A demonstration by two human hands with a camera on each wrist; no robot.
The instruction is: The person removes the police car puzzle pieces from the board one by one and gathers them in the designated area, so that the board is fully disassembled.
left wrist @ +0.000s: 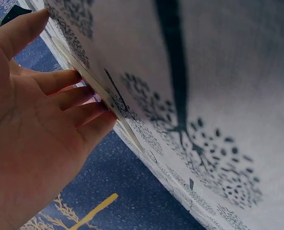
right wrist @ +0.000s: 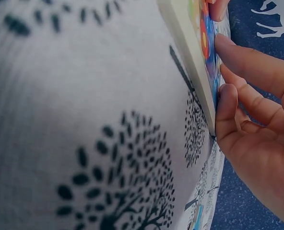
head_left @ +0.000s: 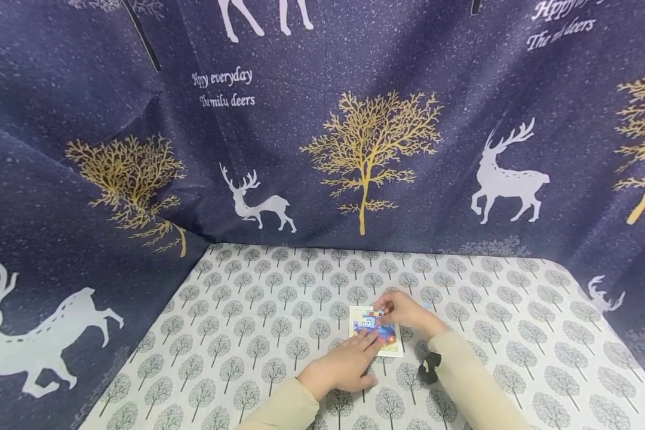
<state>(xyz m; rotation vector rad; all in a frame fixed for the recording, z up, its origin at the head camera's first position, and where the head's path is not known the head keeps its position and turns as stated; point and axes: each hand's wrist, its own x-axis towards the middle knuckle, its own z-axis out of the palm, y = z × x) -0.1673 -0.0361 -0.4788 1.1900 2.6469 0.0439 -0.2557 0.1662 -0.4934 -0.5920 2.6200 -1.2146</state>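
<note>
A small rectangular picture board with a pale frame and a cartoon blue vehicle lies on the patterned cloth. Straight fingers of my left hand rest on its lower left part, the thumb spread apart on the cloth side. My right hand is over the upper right part, its bent fingers touching the picture. In the right wrist view, the thumb and a fingertip of that hand stand apart at the edge of the board, with nothing visible between them. The left wrist view shows the left fingertips against the board edge-on.
A light blue item, partly hidden, lies just behind the right hand. The tree-print cloth covers the table. Dark blue curtains with deer and trees stand at the back and sides. A black band piece is at the right sleeve.
</note>
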